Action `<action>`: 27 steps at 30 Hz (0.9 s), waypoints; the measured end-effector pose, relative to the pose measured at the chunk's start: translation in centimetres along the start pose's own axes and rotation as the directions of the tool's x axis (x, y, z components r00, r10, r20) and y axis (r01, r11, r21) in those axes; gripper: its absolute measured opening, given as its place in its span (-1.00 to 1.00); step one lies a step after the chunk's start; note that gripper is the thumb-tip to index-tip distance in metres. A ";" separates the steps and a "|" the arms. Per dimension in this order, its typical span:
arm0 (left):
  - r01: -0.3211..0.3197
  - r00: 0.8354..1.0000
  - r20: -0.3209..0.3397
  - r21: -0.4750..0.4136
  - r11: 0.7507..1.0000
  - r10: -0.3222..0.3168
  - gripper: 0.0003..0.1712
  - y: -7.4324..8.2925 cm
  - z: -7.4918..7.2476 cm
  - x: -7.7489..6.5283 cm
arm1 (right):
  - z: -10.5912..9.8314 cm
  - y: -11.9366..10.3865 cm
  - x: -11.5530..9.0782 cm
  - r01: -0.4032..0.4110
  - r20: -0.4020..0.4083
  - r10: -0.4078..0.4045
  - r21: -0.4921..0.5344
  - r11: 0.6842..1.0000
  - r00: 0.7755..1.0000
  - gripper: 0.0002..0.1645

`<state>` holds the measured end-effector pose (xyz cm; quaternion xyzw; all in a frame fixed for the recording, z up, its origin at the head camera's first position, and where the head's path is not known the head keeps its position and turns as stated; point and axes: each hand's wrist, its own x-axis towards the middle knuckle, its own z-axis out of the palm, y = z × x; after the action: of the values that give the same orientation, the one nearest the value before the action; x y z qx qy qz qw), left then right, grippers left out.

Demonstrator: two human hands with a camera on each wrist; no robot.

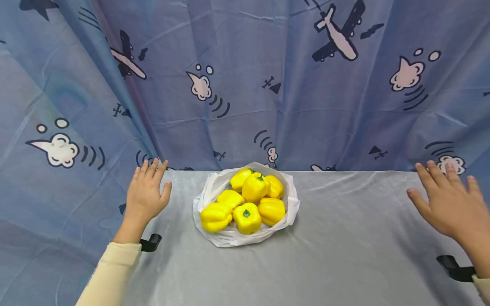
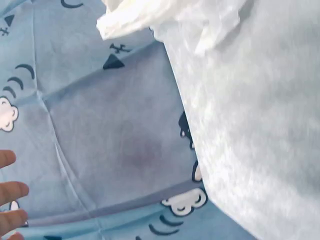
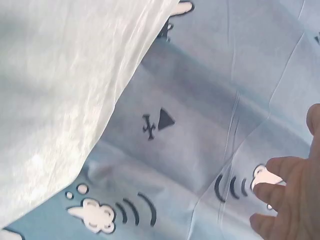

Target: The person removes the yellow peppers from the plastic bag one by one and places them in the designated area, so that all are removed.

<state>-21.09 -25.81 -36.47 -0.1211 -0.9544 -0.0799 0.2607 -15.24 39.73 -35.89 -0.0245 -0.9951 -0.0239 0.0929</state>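
Seven yellow peppers (image 1: 254, 189) in bag (image 1: 292, 204), between left fingers (image 1: 160, 171), right fingers (image 1: 425, 177), all outstretched.

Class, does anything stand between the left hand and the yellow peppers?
The left side of the white bag stands between the left hand and the yellow peppers. Its top is open; nothing else visible intervenes.

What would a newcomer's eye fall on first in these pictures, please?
Probably the glossy yellow bell peppers in an open white plastic bag near the far edge of the grey cloth-covered table. Next might come the bare left hand and bare right hand flanking the bag, then the blue aeroplane-printed fabric curtain behind.
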 end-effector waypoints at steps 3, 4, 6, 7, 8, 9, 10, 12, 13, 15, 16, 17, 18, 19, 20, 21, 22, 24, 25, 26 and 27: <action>0.002 1.000 -0.007 -0.043 0.999 -0.003 -0.38 0.6 0.6 -0.3 | 0.1 -1.2 -0.2 0.014 -0.038 -0.014 0.004 1.000 0.999 -0.04; 0.007 1.000 -0.010 -0.059 0.998 -0.007 -0.39 0.8 0.8 -0.4 | 0.1 -1.6 -0.2 0.019 -0.053 -0.018 0.009 1.000 0.998 -0.05; 0.026 1.000 0.001 -0.093 0.995 -0.026 -0.40 1.1 1.2 -0.6 | 0.0 -2.4 -0.2 0.035 -0.075 -0.033 0.025 0.999 0.997 -0.09; 0.038 0.999 0.013 -0.110 0.993 -0.037 -0.41 1.3 1.4 -0.6 | 0.0 -2.9 -0.2 0.045 -0.085 -0.041 0.040 0.998 0.996 -0.11; 0.052 0.998 0.033 -0.130 0.990 -0.048 -0.41 1.4 1.6 -0.7 | -0.1 -3.3 -0.2 0.058 -0.097 -0.053 0.051 0.997 0.994 -0.13; 0.066 0.997 0.058 -0.150 0.987 -0.058 -0.42 1.5 1.8 -0.7 | -0.2 -3.7 -0.2 0.069 -0.107 -0.063 0.062 0.996 0.992 -0.16; 0.081 0.994 0.084 -0.179 0.981 -0.067 -0.43 1.6 2.0 -0.7 | -0.3 -4.2 -0.2 0.086 -0.124 -0.076 0.077 0.993 0.989 -0.20; 0.125 0.986 0.141 -0.242 0.962 -0.092 -0.45 1.6 2.6 -0.8 | -0.6 -5.0 -0.3 0.128 -0.166 -0.109 0.105 0.986 0.980 -0.26; 0.144 0.981 0.166 -0.283 0.948 -0.099 -0.45 1.6 2.9 -0.8 | -0.7 -5.4 -0.3 0.152 -0.191 -0.127 0.118 0.981 0.973 -0.28; 0.188 0.970 0.216 -0.364 0.912 -0.113 -0.47 1.4 3.7 -0.9 | -0.7 -6.1 -0.4 0.196 -0.229 -0.160 0.141 0.970 0.960 -0.33; 0.208 0.964 0.237 -0.404 0.891 -0.118 -0.47 1.4 4.1 -0.9 | -0.8 -6.3 -0.4 0.220 -0.248 -0.177 0.159 0.962 0.953 -0.35; 0.232 0.957 0.260 -0.438 0.868 -0.125 -0.48 1.4 4.6 -0.9 | -0.8 -6.5 -0.4 0.239 -0.257 -0.190 0.176 0.955 0.947 -0.36; 0.250 0.952 0.280 -0.467 0.848 -0.126 -0.48 1.3 5.0 -1.0 | -0.8 -6.7 -0.4 0.254 -0.262 -0.200 0.194 0.947 0.944 -0.37; 0.267 0.946 0.299 -0.493 0.828 -0.127 -0.49 1.3 5.4 -1.0 | -0.7 -7.0 -0.4 0.267 -0.264 -0.208 0.211 0.940 0.942 -0.38; 0.284 0.940 0.315 -0.512 0.811 -0.131 -0.50 1.3 5.8 -1.1 | -0.7 -7.3 -0.4 0.275 -0.264 -0.212 0.229 0.934 0.941 -0.39; 0.301 0.935 0.329 -0.531 0.792 -0.135 -0.51 1.4 6.1 -1.1 | -0.7 -7.6 -0.4 0.285 -0.267 -0.217 0.249 0.926 0.939 -0.40; 0.317 0.930 0.339 -0.553 0.770 -0.139 -0.52 1.4 6.4 -1.2 | -0.7 -7.9 -0.4 0.291 -0.270 -0.219 0.265 0.919 0.937 -0.41; 0.335 0.926 0.349 -0.592 0.733 -0.141 -0.54 1.5 7.0 -1.2 | -0.7 -8.7 -0.4 0.304 -0.280 -0.223 0.295 0.906 0.934 -0.44; 0.340 0.926 0.352 -0.613 0.713 -0.139 -0.54 1.6 7.2 -1.1 | -0.7 -9.2 -0.4 0.313 -0.289 -0.225 0.310 0.898 0.931 -0.45; 0.347 0.924 0.355 -0.630 0.695 -0.139 -0.55 1.7 7.4 -1.1 | -0.7 -9.7 -0.4 0.320 -0.297 -0.225 0.328 0.889 0.928 -0.45; 0.353 0.923 0.359 -0.644 0.679 -0.139 -0.56 1.8 7.7 -1.0 | -0.7 -10.3 -0.4 0.326 -0.304 -0.224 0.345 0.880 0.926 -0.46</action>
<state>-23.42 -22.65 -43.36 -0.0895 -0.8872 -0.4505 0.0445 -15.25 29.44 -35.73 0.1405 -0.9526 0.1583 0.2185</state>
